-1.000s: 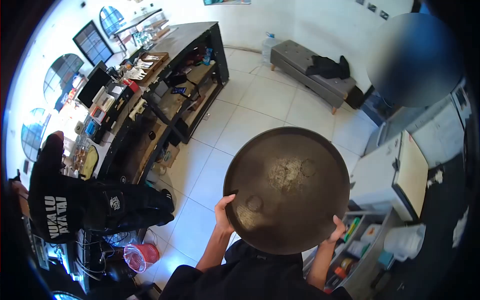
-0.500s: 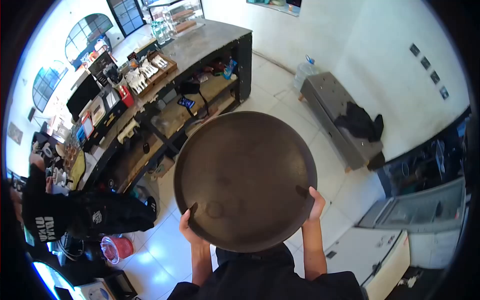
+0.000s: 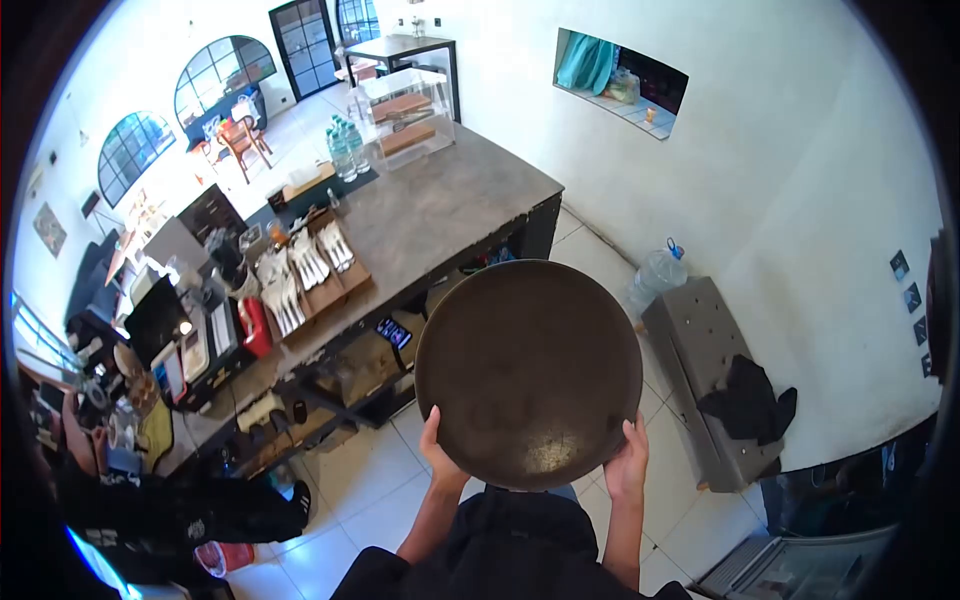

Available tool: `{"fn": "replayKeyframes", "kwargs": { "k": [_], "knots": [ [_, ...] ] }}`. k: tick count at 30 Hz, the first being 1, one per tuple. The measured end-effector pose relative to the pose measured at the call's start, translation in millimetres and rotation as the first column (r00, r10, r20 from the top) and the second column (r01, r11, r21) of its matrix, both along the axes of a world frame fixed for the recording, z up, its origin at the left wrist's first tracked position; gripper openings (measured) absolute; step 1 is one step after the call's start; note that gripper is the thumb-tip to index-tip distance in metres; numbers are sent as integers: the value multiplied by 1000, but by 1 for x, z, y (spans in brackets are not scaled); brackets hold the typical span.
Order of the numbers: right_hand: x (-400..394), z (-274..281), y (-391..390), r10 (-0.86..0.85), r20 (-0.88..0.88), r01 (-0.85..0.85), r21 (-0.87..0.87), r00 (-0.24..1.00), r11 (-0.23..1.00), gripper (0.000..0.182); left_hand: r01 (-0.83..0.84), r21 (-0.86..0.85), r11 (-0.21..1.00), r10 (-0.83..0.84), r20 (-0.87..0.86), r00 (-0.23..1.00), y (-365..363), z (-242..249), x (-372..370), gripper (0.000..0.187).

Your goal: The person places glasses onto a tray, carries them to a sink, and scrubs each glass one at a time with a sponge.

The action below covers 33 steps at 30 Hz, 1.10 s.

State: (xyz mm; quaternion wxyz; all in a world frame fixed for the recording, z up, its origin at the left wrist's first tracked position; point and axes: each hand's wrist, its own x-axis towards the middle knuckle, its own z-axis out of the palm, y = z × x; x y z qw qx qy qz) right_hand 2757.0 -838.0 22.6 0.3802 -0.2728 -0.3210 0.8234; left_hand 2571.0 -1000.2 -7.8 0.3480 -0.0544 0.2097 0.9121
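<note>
A large round dark brown tray (image 3: 528, 370) with a low raised rim fills the middle of the view, its bare upper face toward me. My left hand (image 3: 440, 450) grips its lower left edge, thumb up along the rim and fingers mostly hidden beneath. At the lower right edge, my right hand (image 3: 628, 458) holds it the same way. Nothing lies on the tray; a shiny patch shows near its lower part.
A long counter (image 3: 470, 190) runs along the left, bearing a cutlery box (image 3: 335, 275), water bottles (image 3: 346, 148) and a clear display case (image 3: 410, 110). A co-worker (image 3: 190, 515) stands at its near end. A grey bench (image 3: 710, 370) and water jug (image 3: 662, 270) are right.
My view has lifted and shifted, bringing more of the counter, the wall opening and the far room into sight. Both hands still hold the tray, which appears smaller and further right.
</note>
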Motion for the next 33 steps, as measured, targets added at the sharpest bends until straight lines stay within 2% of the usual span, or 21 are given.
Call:
{"fn": "replayKeyframes", "kwargs": {
  "k": [2, 4, 6, 7, 9, 10, 12, 14, 16, 17, 19, 20, 22, 23, 24, 25, 26, 28, 30, 32, 33],
  "knots": [
    [-34, -18, 27, -43, 20, 43, -9, 999, 999, 46, 12, -15, 1000, -13, -66, 998, 37, -13, -30, 45],
    [-70, -36, 56, -98, 30, 99, -13, 995, 995, 46, -85, -114, 990, 74, -98, 992, 77, -33, -61, 45],
    [-103, -56, 90, -2, 232, 16, -57, 973, 998, 49, -116, -114, 987, 100, -137, 985, 118, -46, -92, 44],
    [-121, -72, 110, -25, 219, 38, -54, 975, 998, 49, -162, -185, 969, 127, -190, 974, 134, -67, -112, 46],
    [-160, -105, 157, 35, 389, -129, 218, 921, 967, 53, -247, -265, 932, 171, -278, 945, 169, -81, -149, 46],
    [-181, -111, 182, 11, 365, -101, 228, 931, 968, 53, -233, -252, 939, 153, -301, 941, 188, -85, -170, 46],
    [-221, -124, 225, 153, 578, -318, 197, 802, 927, 56, -400, -344, 849, 263, -381, 886, 218, -95, -207, 45],
    [-275, -161, 261, 131, 519, -299, 254, 845, 920, 56, -485, -367, 794, 299, -460, 836, 241, -92, -244, 44],
    [-317, -213, 306, -43, 602, -359, 531, 797, 768, 56, -444, -504, 741, 282, -367, 887, 263, -89, -272, 43],
    [-329, -208, 323, -12, 608, -393, 527, 794, 754, 56, -469, -509, 722, 316, -361, 878, 275, -96, -289, 43],
    [-370, -186, 342, 270, 567, -497, 293, 778, 817, 54, -560, -633, 535, 217, -538, 815, 279, -119, -336, 44],
    [-388, -178, 344, 302, 560, -523, 287, 772, 803, 54, -581, -635, 509, 238, -545, 804, 280, -122, -355, 44],
    [-410, -160, 355, 207, 586, -436, 281, 784, 855, 58, -591, -752, 290, 2, -617, 787, 298, -134, -389, 42],
    [-421, -146, 358, 152, 678, -446, 283, 719, 849, 61, -642, -714, 280, -94, -686, 722, 297, -159, -415, 44],
    [-435, -152, 363, 147, 682, -442, 281, 717, 852, 61, -637, -716, 285, -98, -683, 724, 307, -153, -424, 44],
    [-445, -162, 366, 145, 650, -436, 313, 746, 843, 64, -629, -772, -96, -290, -582, 759, 314, -137, -428, 46],
    [-451, -171, 367, 145, 619, -431, 343, 772, 835, 66, -584, -667, -463, -423, -413, 807, 320, -129, -432, 49],
    [-470, -172, 372, 193, 589, -445, 319, 785, 837, 69, -606, -636, -477, -426, -436, 793, 324, -135, -454, 50],
    [-482, -180, 369, 260, 313, -312, 128, 913, 941, 65, -623, -614, -485, -424, -457, 782, 342, -134, -472, 52],
    [-485, -173, 375, 277, 254, -318, 139, 927, 938, 59, -838, -399, -371, -412, -738, 534, 360, -101, -469, 38],
    [-486, -165, 378, 302, 190, -330, 137, 934, 934, 54, -843, -402, -358, -419, -738, 529, 371, -88, -470, 38]
  ]
}}
